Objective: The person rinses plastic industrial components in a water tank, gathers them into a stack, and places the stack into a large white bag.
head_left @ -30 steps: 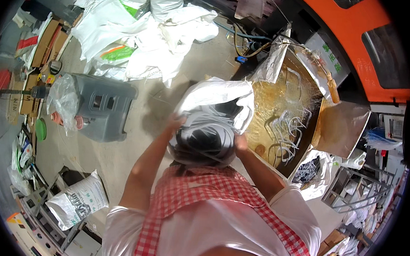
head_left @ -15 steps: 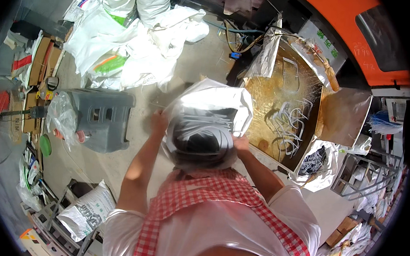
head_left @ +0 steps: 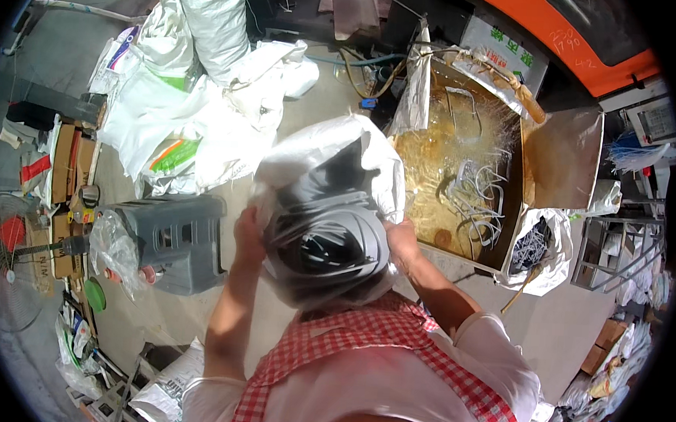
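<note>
A large white sack (head_left: 387, 154) hangs in front of my body, its mouth gaping upward. Inside it, grey curved, glossy pieces (head_left: 329, 241) lie stacked; their exact kind I cannot make out. Clear plastic film seems to cover the near side of them. My left hand (head_left: 250, 233) grips the sack's left side with its fingers closed, mostly behind the edge. On the opposite side, my right hand (head_left: 402, 242) is closed on the sack's rim.
Right of the sack, an open box (head_left: 434, 193) contains water and several pale looped pieces (head_left: 476, 199). A white sack of dark scraps (head_left: 529, 248) stands beside it. White sacks (head_left: 205, 112) lie far left, above a grey plastic stool (head_left: 187, 241). An orange machine (head_left: 591, 41) fills the far right.
The sack's mouth has opened wider and tipped, showing more of the grey pieces. Both hands keep their hold on its sides. The whole view has shifted slightly.
</note>
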`<state>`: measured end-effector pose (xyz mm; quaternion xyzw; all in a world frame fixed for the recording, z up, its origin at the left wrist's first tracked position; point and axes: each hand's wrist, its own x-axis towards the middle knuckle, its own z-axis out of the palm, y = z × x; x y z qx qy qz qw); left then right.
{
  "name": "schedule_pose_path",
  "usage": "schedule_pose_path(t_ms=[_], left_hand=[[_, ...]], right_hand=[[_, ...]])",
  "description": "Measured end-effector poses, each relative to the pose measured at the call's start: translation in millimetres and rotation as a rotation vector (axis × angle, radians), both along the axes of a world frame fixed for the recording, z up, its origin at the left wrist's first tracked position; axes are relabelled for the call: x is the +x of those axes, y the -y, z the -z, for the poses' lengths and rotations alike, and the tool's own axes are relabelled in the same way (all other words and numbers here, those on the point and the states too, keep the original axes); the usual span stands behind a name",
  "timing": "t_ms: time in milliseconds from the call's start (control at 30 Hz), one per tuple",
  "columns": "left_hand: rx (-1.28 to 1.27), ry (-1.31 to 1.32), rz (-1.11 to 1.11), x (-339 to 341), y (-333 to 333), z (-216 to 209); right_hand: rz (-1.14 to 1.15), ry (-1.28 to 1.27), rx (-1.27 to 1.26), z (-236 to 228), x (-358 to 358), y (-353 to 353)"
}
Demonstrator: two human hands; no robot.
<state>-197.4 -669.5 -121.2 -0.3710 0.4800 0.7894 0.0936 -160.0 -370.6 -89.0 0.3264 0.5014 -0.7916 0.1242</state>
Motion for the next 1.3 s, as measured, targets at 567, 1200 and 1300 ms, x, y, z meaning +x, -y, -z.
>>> schedule_pose_path(t_ms=[567,1200,1300], left_hand=[[-0.493,0.028,0.133,16.3,1.3,51.8],[-1.564,-0.826,1.618,-8.8,-104.1,17.2],[-1.469,-0.831,1.526,10.5,-111.6,16.8]], right_hand=[[-0.522,-0.043,0.866,126.9,17.3,-9.7],[-0.613,-0.11,0.989,88.5,5.1,-24.7],[-0.634,-0.148,0.892,58.6,7.2,-22.4]])
